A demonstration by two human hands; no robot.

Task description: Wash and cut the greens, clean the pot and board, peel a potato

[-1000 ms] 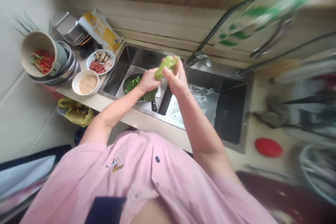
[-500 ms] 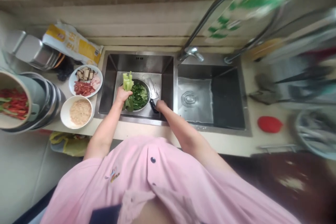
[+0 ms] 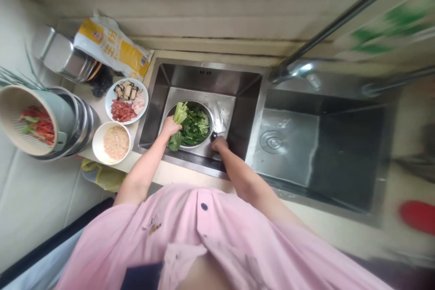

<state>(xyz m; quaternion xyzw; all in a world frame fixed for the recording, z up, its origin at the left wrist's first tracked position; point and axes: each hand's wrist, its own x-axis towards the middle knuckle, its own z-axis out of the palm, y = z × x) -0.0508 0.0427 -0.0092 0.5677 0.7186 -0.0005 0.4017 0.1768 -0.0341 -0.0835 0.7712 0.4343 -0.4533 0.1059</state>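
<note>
My left hand (image 3: 171, 128) is closed round a bunch of leafy greens (image 3: 180, 112), its pale cut stems pointing up and its leaves hanging below the fist. The bunch is over the left side of a round metal basin (image 3: 192, 146) standing in the left sink. Cut greens (image 3: 195, 124) fill the basin. To the basin's right, my right hand (image 3: 219, 144) grips a kitchen knife (image 3: 218, 118) by its dark handle. The broad, shiny blade points away from me, and my fist covers most of the handle.
Left of the sink are a plate (image 3: 145, 102) of sliced mushrooms and meat, a white bowl (image 3: 98, 147) of pale minced food, a colander (image 3: 13, 133) with red peppers and a yellow-white bag (image 3: 115, 45). The right sink (image 3: 288, 145) and faucet (image 3: 307, 72) lie to the right.
The view has shifted, so the sinks sit further right in the picture. The greens' stems now lean more to the right. My right hand covers more of the knife handle.
</note>
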